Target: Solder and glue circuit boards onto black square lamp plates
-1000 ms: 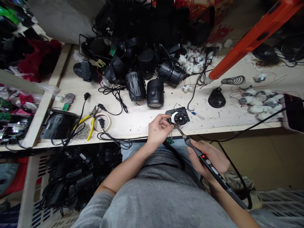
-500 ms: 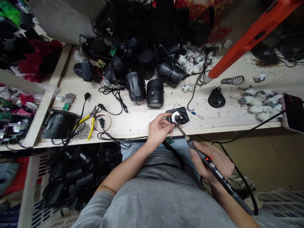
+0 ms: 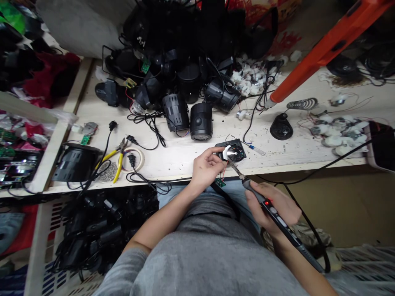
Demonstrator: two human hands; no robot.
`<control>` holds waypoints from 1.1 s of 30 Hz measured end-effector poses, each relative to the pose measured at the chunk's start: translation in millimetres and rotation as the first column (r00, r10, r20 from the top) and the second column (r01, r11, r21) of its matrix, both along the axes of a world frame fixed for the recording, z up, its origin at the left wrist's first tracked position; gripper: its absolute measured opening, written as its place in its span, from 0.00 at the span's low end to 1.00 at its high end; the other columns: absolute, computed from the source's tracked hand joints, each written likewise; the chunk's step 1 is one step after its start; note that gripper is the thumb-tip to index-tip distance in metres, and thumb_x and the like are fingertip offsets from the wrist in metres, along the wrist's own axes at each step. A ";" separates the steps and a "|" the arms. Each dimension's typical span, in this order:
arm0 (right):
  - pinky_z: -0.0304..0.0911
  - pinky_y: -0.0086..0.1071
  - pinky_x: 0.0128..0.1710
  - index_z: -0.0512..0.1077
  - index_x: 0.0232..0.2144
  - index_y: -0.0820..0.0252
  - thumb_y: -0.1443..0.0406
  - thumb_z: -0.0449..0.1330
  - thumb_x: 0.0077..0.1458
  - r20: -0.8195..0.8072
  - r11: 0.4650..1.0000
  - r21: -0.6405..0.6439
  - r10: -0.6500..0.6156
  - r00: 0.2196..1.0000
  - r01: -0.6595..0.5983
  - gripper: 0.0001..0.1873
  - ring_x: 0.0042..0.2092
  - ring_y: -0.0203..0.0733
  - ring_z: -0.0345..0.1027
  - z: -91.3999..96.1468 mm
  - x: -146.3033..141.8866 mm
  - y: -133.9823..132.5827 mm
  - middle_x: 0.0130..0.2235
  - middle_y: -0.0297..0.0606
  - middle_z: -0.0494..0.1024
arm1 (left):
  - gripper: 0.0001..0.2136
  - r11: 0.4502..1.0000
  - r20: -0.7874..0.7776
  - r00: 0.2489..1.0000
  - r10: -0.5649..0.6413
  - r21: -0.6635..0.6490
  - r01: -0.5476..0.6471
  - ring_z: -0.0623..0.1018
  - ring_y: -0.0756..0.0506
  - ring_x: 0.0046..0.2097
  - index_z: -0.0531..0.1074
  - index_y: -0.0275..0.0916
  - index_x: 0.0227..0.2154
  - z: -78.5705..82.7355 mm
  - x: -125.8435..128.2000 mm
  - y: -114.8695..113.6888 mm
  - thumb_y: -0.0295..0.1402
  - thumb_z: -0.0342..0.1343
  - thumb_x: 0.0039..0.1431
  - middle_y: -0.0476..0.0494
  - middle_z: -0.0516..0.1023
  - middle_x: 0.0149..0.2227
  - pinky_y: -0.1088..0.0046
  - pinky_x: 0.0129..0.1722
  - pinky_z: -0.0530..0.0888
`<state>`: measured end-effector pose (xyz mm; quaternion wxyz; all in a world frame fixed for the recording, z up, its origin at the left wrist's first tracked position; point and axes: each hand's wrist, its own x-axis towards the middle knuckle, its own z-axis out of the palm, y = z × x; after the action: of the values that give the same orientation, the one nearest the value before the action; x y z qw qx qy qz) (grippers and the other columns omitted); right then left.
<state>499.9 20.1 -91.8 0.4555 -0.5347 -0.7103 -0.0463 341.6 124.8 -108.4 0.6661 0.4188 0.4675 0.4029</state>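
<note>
My left hand (image 3: 207, 166) pinches the edge of a square black plate (image 3: 231, 150) carrying a round black-and-white disc (image 3: 236, 153). My right hand (image 3: 273, 205) grips a pen-style soldering iron (image 3: 274, 216) with a lit red indicator and a black cord. The iron's metal tip (image 3: 233, 166) reaches the plate's lower edge, right beside my left fingers. Below the plate, a small green circuit board (image 3: 220, 182) hangs on thin wires just past the bench edge. Whether the tip touches a joint is hidden.
A pile of black cylindrical light housings (image 3: 197, 121) fills the back of the pale bench (image 3: 185, 164). Yellow-handled pliers (image 3: 120, 158), a tape roll (image 3: 135, 159), cables and white parts (image 3: 335, 135) lie around. An orange pole (image 3: 327, 49) crosses the upper right.
The disc and plate have turned slightly in my left hand, and more of the disc's shiny face shows. My right hand and the soldering iron have shifted a little to the right.
</note>
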 end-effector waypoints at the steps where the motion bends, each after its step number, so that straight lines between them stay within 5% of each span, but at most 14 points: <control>1: 0.76 0.34 0.31 0.75 0.52 0.57 0.75 0.66 0.53 -0.001 1.000 0.011 0.001 1.000 -0.001 0.24 0.31 0.43 0.77 0.2 -0.2 0.6 0.33 0.37 0.82 | 0.19 1.000 0.001 1.000 0.004 -0.001 -0.004 0.71 0.53 0.22 0.76 0.36 0.42 -0.2 0.2 -0.3 0.29 0.63 0.43 0.55 0.74 0.20 0.78 0.26 0.69; 10: 0.77 0.33 0.32 0.75 0.48 0.59 0.74 0.66 0.54 0.020 1.000 -0.004 0.005 1.000 -0.005 0.19 0.31 0.43 0.78 2.0 -0.2 2.8 0.33 0.39 0.82 | 0.18 1.000 -0.010 1.000 0.008 -0.003 -0.008 0.72 0.53 0.22 0.76 0.37 0.41 0.0 0.0 -0.7 0.30 0.64 0.43 0.55 0.74 0.21 0.78 0.26 0.69; 21: 0.78 0.37 0.31 0.72 0.54 0.50 0.73 0.65 0.56 0.020 0.999 -0.038 -0.007 1.000 0.007 0.25 0.31 0.45 0.78 5.1 -1.0 1.7 0.34 0.35 0.82 | 0.18 0.999 -0.017 0.999 0.039 0.005 -0.039 0.70 0.53 0.21 0.75 0.36 0.41 0.2 3.3 -1.5 0.29 0.62 0.43 0.56 0.73 0.19 0.79 0.24 0.67; 26: 0.77 0.34 0.30 0.74 0.51 0.57 0.74 0.67 0.53 0.042 1.000 0.015 0.023 0.999 -0.023 0.23 0.30 0.44 0.78 3.7 -1.3 4.4 0.32 0.38 0.82 | 0.17 0.999 -0.029 0.999 0.043 0.001 -0.043 0.71 0.54 0.21 0.75 0.36 0.40 1.9 3.5 -1.1 0.28 0.62 0.43 0.56 0.73 0.19 0.80 0.24 0.66; 33: 0.77 0.38 0.31 0.73 0.55 0.53 0.74 0.66 0.54 0.006 1.000 -0.018 0.020 1.000 -0.020 0.27 0.31 0.45 0.77 -0.3 -1.3 2.6 0.34 0.37 0.81 | 0.17 0.999 -0.033 0.999 0.041 -0.006 -0.041 0.71 0.54 0.21 0.75 0.36 0.39 3.3 2.8 -0.3 0.27 0.62 0.42 0.57 0.72 0.18 0.80 0.24 0.67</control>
<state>498.6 22.7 -92.1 0.4488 -0.5316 -0.7174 -0.0373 344.4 124.5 -105.0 0.6515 0.4133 0.4883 0.4079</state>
